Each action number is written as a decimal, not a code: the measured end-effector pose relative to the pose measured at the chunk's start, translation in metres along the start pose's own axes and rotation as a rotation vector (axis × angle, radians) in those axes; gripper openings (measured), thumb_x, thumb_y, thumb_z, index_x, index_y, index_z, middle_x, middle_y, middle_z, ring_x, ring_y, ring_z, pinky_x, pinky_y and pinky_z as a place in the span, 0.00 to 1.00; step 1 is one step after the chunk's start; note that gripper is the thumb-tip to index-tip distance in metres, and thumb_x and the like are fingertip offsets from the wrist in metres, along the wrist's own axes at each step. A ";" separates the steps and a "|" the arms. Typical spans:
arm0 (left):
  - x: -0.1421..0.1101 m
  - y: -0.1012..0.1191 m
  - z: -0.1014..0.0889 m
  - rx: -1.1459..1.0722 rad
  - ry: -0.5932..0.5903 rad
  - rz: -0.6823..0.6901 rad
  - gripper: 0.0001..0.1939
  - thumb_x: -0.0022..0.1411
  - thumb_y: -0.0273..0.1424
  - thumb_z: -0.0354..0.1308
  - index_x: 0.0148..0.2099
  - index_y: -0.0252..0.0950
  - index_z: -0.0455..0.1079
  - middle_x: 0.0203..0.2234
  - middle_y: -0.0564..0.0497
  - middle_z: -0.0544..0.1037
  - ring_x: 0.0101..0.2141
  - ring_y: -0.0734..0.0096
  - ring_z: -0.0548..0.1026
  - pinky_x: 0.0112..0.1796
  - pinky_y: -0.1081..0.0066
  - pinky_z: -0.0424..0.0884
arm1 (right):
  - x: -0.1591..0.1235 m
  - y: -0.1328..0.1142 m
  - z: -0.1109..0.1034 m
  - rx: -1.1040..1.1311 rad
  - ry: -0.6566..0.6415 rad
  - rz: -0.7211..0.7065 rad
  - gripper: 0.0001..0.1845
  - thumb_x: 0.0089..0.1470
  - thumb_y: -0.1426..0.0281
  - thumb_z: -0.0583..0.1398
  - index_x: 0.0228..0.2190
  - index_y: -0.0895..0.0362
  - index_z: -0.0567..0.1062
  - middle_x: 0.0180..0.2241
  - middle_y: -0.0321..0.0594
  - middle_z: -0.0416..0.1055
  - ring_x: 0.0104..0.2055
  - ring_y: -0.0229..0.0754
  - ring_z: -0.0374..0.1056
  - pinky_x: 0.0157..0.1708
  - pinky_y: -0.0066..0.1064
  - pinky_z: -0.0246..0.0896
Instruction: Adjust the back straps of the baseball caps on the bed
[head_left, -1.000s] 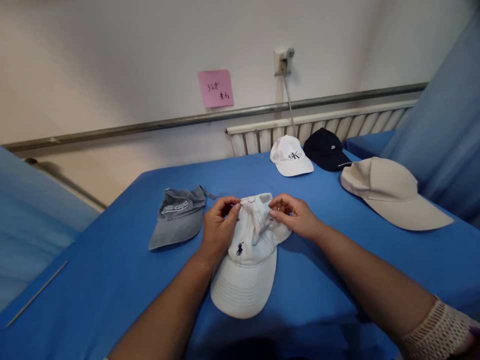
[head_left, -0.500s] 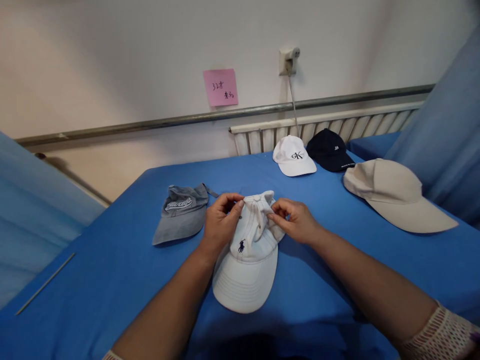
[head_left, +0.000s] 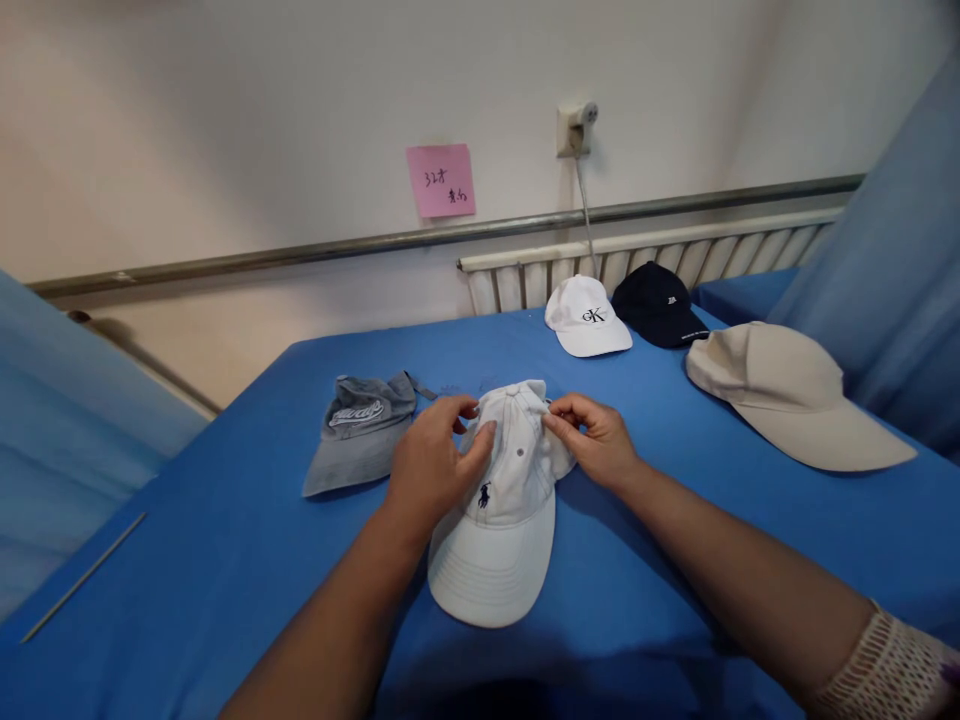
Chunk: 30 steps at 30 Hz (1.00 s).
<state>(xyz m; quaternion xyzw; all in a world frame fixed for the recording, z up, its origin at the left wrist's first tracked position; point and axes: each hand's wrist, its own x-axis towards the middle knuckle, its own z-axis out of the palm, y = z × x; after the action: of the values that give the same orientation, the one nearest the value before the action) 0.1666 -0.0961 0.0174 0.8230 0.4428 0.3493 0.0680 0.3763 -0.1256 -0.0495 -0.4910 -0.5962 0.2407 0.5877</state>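
An off-white baseball cap (head_left: 517, 490) with a small dark horse-rider emblem lies in front of me, brim toward me. My left hand (head_left: 439, 455) is at the left of its crown, thumb and fingers apart. The thumb rests against the front of the crown and the fingertips are by its upper left edge. Closed in a pinch, my right hand (head_left: 592, 435) grips the fabric at the upper right of the crown. Just left of my left hand sits a grey cap (head_left: 352, 430) with white lettering and a loose back strap, partly covered by the hand.
A white cap (head_left: 585, 320) and a black cap (head_left: 652, 305) sit at the back of the blue-covered table (head_left: 247, 540). A large beige cap (head_left: 795, 390) lies at right. A thin stick (head_left: 82, 578) lies at left. Behind are a radiator (head_left: 697, 240) and rail (head_left: 315, 252); curtains flank both sides.
My left thumb and fingers have spread from their pinch on the crown. My right hand has shifted slightly right and up. The dented crown front now looks smoother and fuller.
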 end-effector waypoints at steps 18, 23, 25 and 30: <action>0.006 -0.011 0.008 -0.389 0.039 -0.166 0.08 0.57 0.36 0.60 0.31 0.36 0.73 0.26 0.53 0.74 0.28 0.73 0.69 0.30 0.73 0.65 | 0.003 -0.003 -0.003 -0.054 0.123 -0.033 0.09 0.53 0.64 0.62 0.26 0.56 0.73 0.22 0.32 0.67 0.23 0.34 0.60 0.25 0.26 0.56; 0.007 -0.015 0.012 -0.324 0.056 -0.153 0.09 0.58 0.36 0.59 0.30 0.36 0.72 0.24 0.53 0.73 0.26 0.73 0.68 0.29 0.73 0.64 | 0.005 -0.001 -0.002 -0.076 0.163 -0.005 0.11 0.50 0.61 0.64 0.24 0.55 0.71 0.19 0.31 0.65 0.22 0.34 0.58 0.24 0.26 0.55; 0.007 -0.018 0.014 -0.319 0.058 -0.158 0.09 0.58 0.36 0.59 0.31 0.36 0.72 0.25 0.53 0.73 0.27 0.73 0.68 0.29 0.73 0.64 | 0.006 -0.001 -0.004 -0.086 0.191 -0.020 0.12 0.51 0.61 0.63 0.24 0.56 0.71 0.20 0.31 0.66 0.23 0.34 0.59 0.25 0.26 0.56; 0.006 -0.026 0.019 -0.357 0.035 -0.193 0.10 0.58 0.38 0.59 0.32 0.36 0.72 0.25 0.53 0.73 0.27 0.72 0.69 0.29 0.73 0.65 | 0.014 0.014 -0.011 -0.088 0.155 0.129 0.14 0.54 0.57 0.59 0.31 0.56 0.75 0.26 0.35 0.73 0.27 0.38 0.66 0.29 0.29 0.61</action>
<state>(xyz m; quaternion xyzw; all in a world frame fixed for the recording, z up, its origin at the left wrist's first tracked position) 0.1632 -0.0717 -0.0048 0.7455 0.4518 0.4283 0.2380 0.3934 -0.1104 -0.0530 -0.5707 -0.5261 0.2130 0.5934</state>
